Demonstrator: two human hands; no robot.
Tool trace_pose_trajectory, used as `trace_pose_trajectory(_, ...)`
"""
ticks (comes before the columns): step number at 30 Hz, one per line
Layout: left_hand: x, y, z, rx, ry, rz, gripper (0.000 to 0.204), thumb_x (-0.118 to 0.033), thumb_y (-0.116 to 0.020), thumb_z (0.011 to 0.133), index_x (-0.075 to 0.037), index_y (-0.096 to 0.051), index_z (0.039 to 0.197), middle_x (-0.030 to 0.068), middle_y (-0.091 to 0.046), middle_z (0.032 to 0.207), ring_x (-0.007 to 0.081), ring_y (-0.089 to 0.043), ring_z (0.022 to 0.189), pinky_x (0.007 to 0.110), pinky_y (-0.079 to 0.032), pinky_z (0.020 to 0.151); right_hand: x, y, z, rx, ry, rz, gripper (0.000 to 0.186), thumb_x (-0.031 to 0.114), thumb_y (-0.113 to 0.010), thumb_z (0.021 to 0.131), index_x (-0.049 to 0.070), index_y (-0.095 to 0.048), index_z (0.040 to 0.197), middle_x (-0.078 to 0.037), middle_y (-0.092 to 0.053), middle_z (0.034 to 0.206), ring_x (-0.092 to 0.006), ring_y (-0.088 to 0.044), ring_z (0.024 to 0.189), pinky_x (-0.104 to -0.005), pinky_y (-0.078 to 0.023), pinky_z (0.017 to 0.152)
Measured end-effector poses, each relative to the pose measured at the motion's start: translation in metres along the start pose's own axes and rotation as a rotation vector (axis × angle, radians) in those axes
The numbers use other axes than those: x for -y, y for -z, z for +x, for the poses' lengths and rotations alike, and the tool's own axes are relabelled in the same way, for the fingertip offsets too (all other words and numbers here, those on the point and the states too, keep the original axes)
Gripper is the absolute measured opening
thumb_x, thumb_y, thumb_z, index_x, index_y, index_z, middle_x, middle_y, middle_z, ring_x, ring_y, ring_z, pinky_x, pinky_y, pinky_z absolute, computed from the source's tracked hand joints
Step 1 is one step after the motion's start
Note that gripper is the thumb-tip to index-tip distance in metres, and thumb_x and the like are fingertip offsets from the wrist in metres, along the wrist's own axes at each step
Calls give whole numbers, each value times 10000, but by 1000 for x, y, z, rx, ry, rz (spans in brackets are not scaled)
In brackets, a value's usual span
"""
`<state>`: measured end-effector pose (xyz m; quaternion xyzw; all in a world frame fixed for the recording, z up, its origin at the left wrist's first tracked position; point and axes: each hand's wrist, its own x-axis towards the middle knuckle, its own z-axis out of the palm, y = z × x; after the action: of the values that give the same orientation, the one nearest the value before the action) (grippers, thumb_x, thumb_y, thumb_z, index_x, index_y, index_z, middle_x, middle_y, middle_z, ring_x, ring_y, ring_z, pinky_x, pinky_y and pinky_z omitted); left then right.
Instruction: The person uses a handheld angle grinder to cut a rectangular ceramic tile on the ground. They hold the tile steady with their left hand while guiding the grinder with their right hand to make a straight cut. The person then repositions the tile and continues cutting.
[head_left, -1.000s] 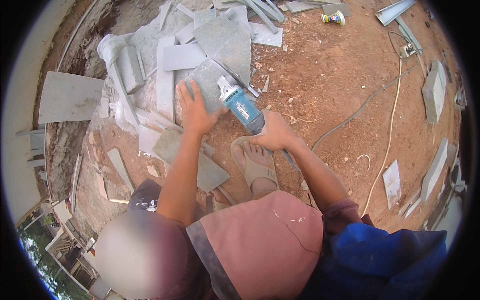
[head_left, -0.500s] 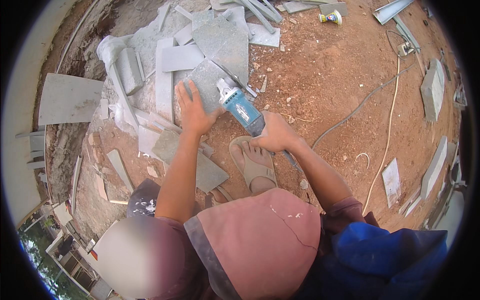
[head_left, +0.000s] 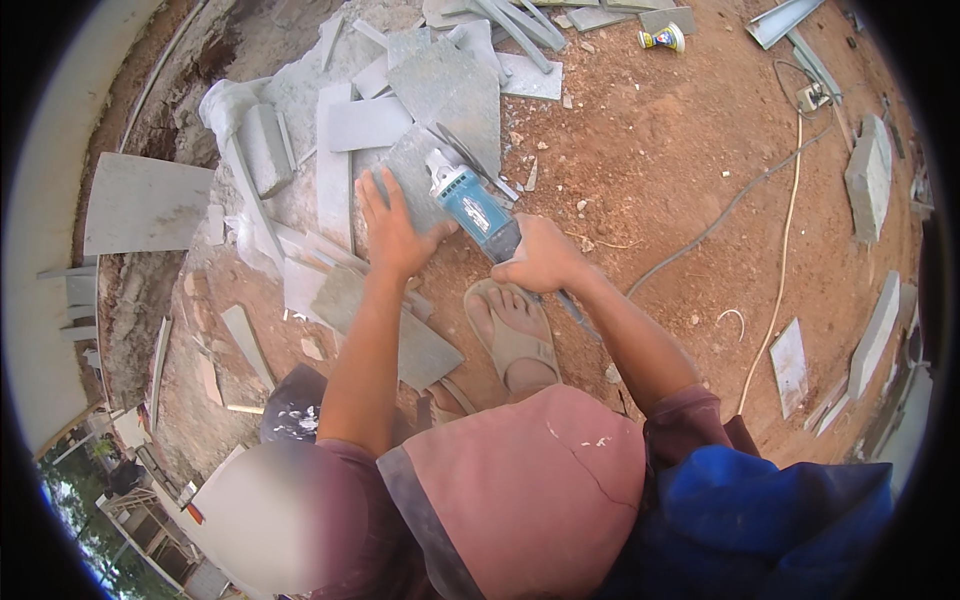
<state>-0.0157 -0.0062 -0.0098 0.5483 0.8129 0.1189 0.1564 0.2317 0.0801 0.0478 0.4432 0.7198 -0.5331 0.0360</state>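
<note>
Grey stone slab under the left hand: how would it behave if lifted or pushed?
The stone slab looks flat and thin, so probably stiff but brittle; broken offcuts lie around it. Likely heavy for its size. Lying on other pieces, it may rock or slide unless the left hand presses it.

Label [head_left: 484, 212]: pale rectangular patch on the blue grinder [head_left: 472, 208] body, mid-scene, between the two hands. Can [head_left: 662, 38]: small, lying on its side on the red dirt far right of the slabs, yellow with multicoloured print, white end. No signs, no screens.
</note>
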Motion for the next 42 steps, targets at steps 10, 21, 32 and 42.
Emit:
trace_pose_trajectory(10,-14,14,5,79,80,171,1502,-656,-960,677,32,-134,1726,392,-103,1759,567,-92,1647,681,-122,1317,14,3,2,-153,-78,-6,676,306,-847,672,-73,-674,1204,-291,-749,1040,-425,-746,977,-462,-582,909)
trace_pose_trajectory(21,-32,20,30,156,79,193,1680,-602,-1034,495,-83,-54,1757,391,-195,1702,559,-178,1613,747,-92,1286,-36,61,-49,-347,-138,198,544,234,-854,695,-40,-668,1126,-215,-744,967,-330,-727,904,-434,-573,893)
trace_pose_trajectory(32,-18,5,24,41,33,117,1629,-477,-1047,479,-68,-103,1743,368,-236,1672,545,-215,1585,741,-69,1287,-38,39,-49,-260,-126,208,616,259,-857,714,-69,-655,1195,-279,-758,1012,-416,-767,978,-464,-588,898)
trace_pose_trajectory(42,-13,-9,13,-2,71,78,1631,-483,-1046,530,44,-67,1723,349,-79,1783,547,-32,1663,688,-86,1319,3,-7,-9,-73,-84,134,703,310,-862,702,-122,-628,1205,-353,-741,1054,-530,-735,1009,-543,-594,907)
